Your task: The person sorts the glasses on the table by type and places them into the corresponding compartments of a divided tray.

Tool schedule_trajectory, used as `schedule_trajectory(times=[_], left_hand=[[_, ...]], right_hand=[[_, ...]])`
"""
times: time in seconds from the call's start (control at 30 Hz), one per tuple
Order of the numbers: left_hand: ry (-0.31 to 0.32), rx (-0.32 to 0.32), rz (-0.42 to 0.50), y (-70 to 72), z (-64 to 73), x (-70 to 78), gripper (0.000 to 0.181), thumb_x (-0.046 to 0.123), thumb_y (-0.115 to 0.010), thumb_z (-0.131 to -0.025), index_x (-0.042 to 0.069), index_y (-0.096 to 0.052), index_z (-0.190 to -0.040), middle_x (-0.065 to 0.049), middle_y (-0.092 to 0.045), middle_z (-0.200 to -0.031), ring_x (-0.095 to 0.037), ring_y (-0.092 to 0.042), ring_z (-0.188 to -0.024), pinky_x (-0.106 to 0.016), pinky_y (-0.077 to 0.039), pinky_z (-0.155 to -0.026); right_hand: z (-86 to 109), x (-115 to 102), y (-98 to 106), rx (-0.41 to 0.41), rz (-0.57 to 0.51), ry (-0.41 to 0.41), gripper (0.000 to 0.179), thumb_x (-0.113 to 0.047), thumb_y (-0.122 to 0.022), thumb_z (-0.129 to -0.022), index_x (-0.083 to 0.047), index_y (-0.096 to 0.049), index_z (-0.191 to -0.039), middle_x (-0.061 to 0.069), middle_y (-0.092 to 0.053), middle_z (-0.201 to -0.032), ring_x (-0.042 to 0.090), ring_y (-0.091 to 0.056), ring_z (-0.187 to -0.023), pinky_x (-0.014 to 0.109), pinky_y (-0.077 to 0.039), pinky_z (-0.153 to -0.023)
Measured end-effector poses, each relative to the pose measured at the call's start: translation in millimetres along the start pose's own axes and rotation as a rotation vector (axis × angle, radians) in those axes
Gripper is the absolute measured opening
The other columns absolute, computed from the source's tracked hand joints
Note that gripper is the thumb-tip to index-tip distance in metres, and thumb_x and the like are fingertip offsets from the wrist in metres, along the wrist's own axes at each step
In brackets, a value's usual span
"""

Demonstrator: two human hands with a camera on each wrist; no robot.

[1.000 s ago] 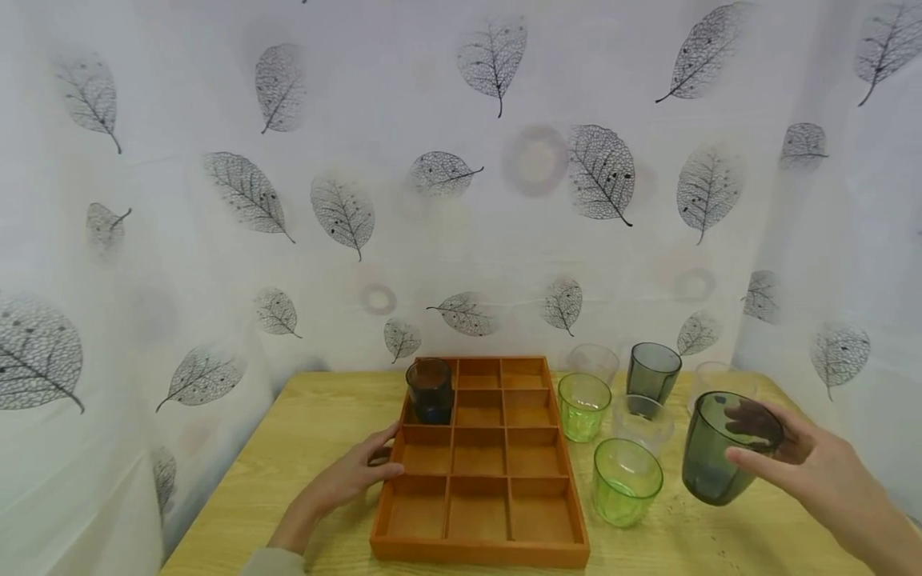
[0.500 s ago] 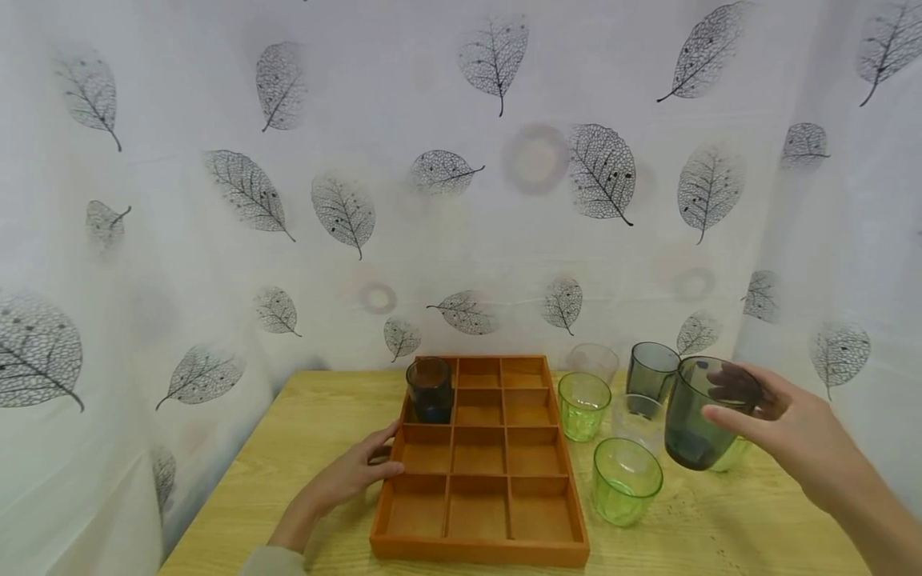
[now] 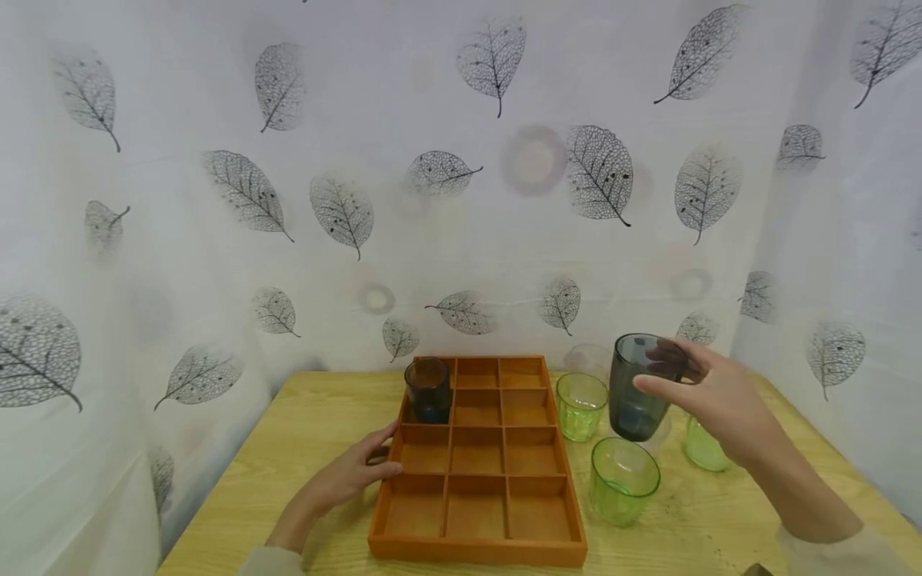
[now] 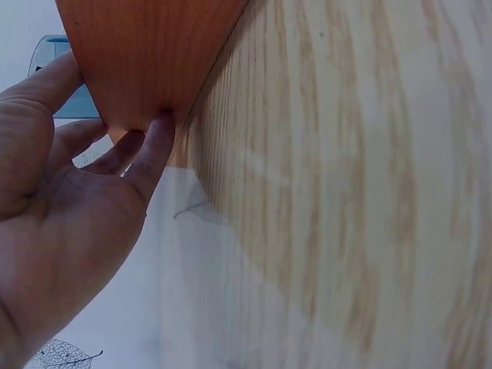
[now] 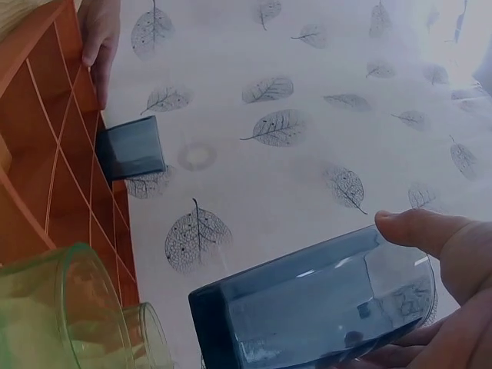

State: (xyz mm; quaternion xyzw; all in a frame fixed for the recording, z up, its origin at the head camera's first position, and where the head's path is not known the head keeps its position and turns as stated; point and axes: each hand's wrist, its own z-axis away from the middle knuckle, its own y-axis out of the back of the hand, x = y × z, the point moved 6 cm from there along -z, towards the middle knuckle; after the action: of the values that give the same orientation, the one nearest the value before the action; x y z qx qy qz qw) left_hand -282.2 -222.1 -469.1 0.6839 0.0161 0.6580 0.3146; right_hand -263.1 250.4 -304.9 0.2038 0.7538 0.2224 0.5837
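Note:
My right hand [image 3: 727,404] grips a dark grey glass [image 3: 630,404] near its rim, thumb on the near side. The glass overlaps the glasses behind it in the head view. In the right wrist view its thick base points left, toward the tray. The orange-brown wooden tray [image 3: 479,552] is divided into several compartments. Another dark grey glass [image 3: 428,392] stands upright in its back left part. My left hand [image 3: 342,476] touches the tray's left side; in the left wrist view its fingertips [image 4: 163,127] lie against the outer wall.
Right of the tray stand a green glass [image 3: 579,412], a nearer green glass [image 3: 623,492] and a third green glass [image 3: 706,448], partly behind the right hand. A clear glass [image 3: 587,358] is at the back. The leaf-print curtain [image 3: 468,256] rises behind the table [image 3: 288,424].
My right hand has carried the dark grey glass left and up from the right side, toward the tray. It now covers the rear grey glass. My left hand and the tray have stayed put.

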Motion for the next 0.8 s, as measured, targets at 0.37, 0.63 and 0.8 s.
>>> schedule_trajectory(times=[0.37, 0.63, 0.8], left_hand=[[0.006, -0.014, 0.014, -1.1, 0.1, 0.7, 0.078, 0.027, -0.062, -0.106, 0.005, -0.017, -0.166, -0.026, -0.016, -0.168, -0.052, -0.033, -0.144, -0.062, -0.036, -0.113], [0.001, -0.022, 0.039, -2.1, -0.9, -0.7, 0.078, 0.025, -0.062, -0.106, 0.005, -0.016, -0.166, -0.027, -0.014, -0.168, -0.052, -0.033, -0.144, -0.06, -0.038, -0.112], [0.006, -0.02, 0.041, -1.7, -0.9, -1.1, 0.078, 0.025, -0.063, -0.106, 0.007, -0.016, -0.166, -0.026, -0.015, -0.168, -0.051, -0.034, -0.144, -0.059, -0.039, -0.112]], right_hand=[[-20.0, -28.2, -49.8, -0.076, -0.128, -0.013, 0.087, -0.035, -0.078, -0.094, 0.003, -0.032, -0.159, 0.024, -0.052, -0.146, 0.04, -0.051, -0.134, 0.042, -0.052, -0.099], [-33.6, -42.0, -85.1, -0.095, -0.236, -0.032, 0.092, -0.032, -0.081, -0.092, 0.005, -0.03, -0.159, 0.024, -0.049, -0.148, 0.039, -0.048, -0.136, 0.054, -0.044, -0.109], [-42.9, -49.9, -109.4, -0.078, -0.25, -0.051, 0.088, -0.029, -0.083, -0.09, 0.004, -0.035, -0.157, 0.023, -0.052, -0.144, 0.038, -0.052, -0.132, 0.051, -0.048, -0.105]])
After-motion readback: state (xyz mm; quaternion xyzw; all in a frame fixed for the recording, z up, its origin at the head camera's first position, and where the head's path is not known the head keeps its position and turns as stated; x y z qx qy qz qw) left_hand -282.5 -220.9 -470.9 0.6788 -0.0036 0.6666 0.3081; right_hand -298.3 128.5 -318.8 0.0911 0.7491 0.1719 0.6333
